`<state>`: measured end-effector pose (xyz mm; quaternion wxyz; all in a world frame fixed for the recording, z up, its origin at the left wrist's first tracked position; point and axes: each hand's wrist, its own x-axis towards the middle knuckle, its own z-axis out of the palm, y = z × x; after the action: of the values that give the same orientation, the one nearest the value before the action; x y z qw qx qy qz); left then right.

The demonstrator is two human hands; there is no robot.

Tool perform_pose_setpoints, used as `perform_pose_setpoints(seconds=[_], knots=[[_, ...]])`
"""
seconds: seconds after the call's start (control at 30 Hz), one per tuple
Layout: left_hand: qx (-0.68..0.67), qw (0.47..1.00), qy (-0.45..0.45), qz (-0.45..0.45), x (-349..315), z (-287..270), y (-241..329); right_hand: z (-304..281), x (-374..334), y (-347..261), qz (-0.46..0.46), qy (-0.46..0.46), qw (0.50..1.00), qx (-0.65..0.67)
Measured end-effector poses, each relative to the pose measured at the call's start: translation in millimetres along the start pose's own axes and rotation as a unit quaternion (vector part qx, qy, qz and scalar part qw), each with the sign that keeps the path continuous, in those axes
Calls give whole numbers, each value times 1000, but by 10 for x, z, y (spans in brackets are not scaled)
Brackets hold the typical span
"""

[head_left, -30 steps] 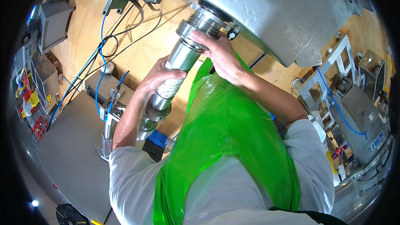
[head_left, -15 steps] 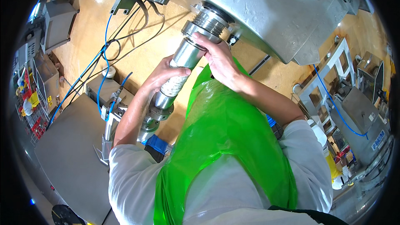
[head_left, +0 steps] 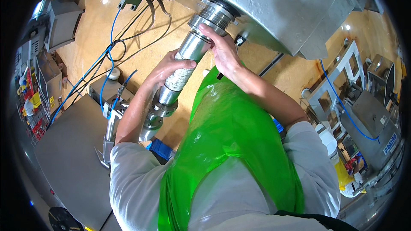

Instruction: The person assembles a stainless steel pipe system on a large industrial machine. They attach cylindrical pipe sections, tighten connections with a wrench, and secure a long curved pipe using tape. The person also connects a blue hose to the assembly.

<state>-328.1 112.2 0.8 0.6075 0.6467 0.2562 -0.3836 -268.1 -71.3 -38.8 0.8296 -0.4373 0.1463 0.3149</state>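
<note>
A shiny metal pipe [head_left: 194, 48] with a whitish, rough-looking wrapped band [head_left: 179, 79] slants up to a steel machine. My left hand [head_left: 168, 66] grips the pipe from its left side, thumb across the top just above the band. My right hand [head_left: 224, 54] is closed round the upper end, its thumb on the metal collar ring [head_left: 204, 25]; some of its fingers are hidden. Past the ring, a threaded outlet [head_left: 216, 13] juts from the machine. Below my left hand the pipe runs into a flanged fitting [head_left: 164, 108], partly behind my forearm.
The large wet steel machine body [head_left: 274, 8] fills the upper right. Black and blue cables [head_left: 110, 45] trail over the tan floor at left. A grey metal surface [head_left: 77, 158] lies lower left. A metal frame [head_left: 338, 81] stands at right. I wear a green apron [head_left: 235, 128].
The whole view has shifted slightly, with the machine and pipe a little higher in it. Both hands keep much the same hold on the pipe and ring.
</note>
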Motion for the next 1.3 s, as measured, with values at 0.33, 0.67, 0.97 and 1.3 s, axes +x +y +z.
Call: perform_pose_setpoints(seconds=[0.33,0.67,0.97,1.3], knots=[[-6,999,14,34,-4,29,-41,-361,-149,165,26,-93,993,60],[-7,999,14,33,12,40,-29,-527,272,358,63,-198,966,154],[4,999,10,35,55,-23,-73,29,48,41,34,-45,995,79],[1,999,11,37,-30,21,-31,-224,-66,-13,19,-105,993,58]])
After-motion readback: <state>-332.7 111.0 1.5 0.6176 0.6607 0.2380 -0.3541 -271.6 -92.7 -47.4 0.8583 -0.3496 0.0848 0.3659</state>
